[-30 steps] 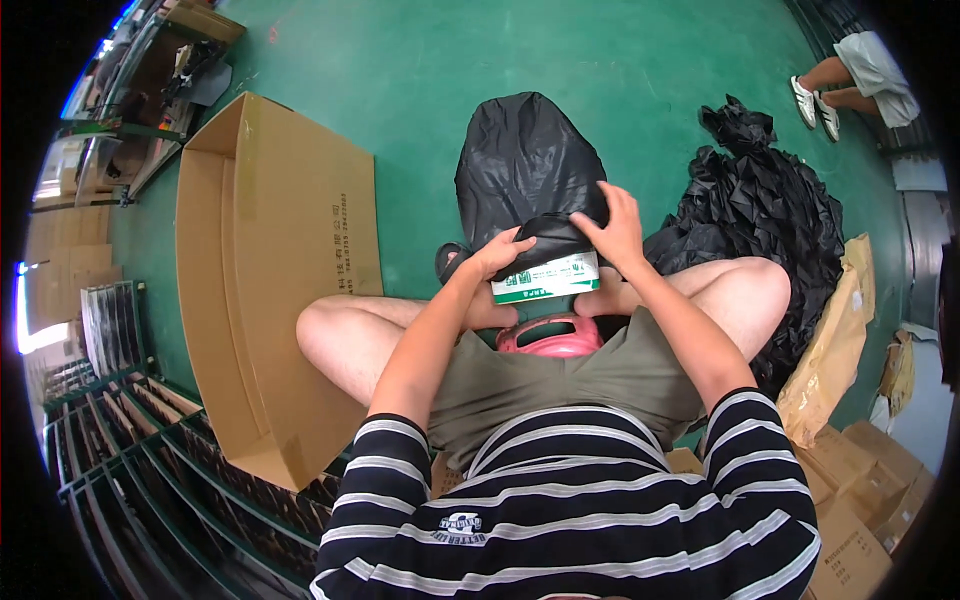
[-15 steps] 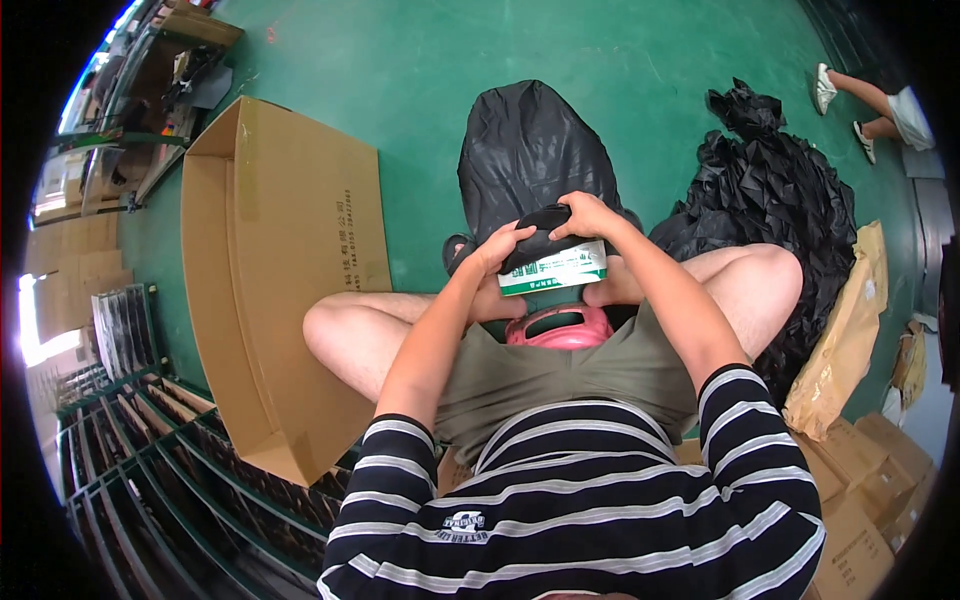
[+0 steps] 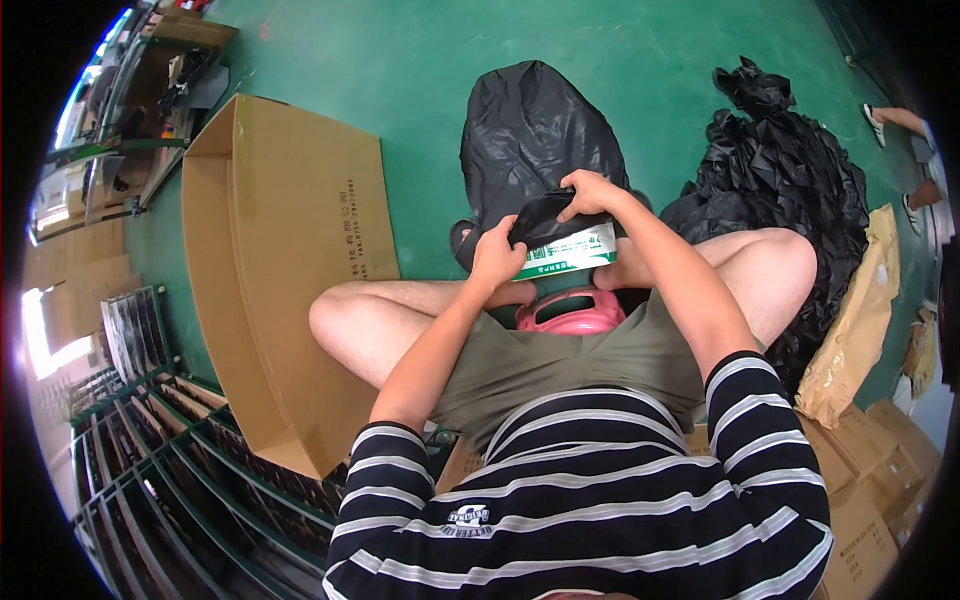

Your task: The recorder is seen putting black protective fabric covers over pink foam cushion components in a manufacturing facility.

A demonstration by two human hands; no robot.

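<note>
A full, rounded black plastic bag stands on the floor between my feet, its mouth turned toward me. My left hand is closed on the left side of the bag's edge, beside a white and green printed box. My right hand pinches the same edge at the upper right. Between the two hands the dark plastic folds over, hiding the far side of the box. Just nearer to me is a pink plastic stool, between my thighs.
A long open cardboard carton stands at my left. Crumpled black plastic bags are heaped at right, beside a tan wrapped package. Cardboard boxes are behind them, and a green rack is lower left. Someone's legs show far right.
My right hand has shifted slightly up and right with the bag's edge, and the left hand has drawn a little lower on its side. The other person's legs have moved right.
</note>
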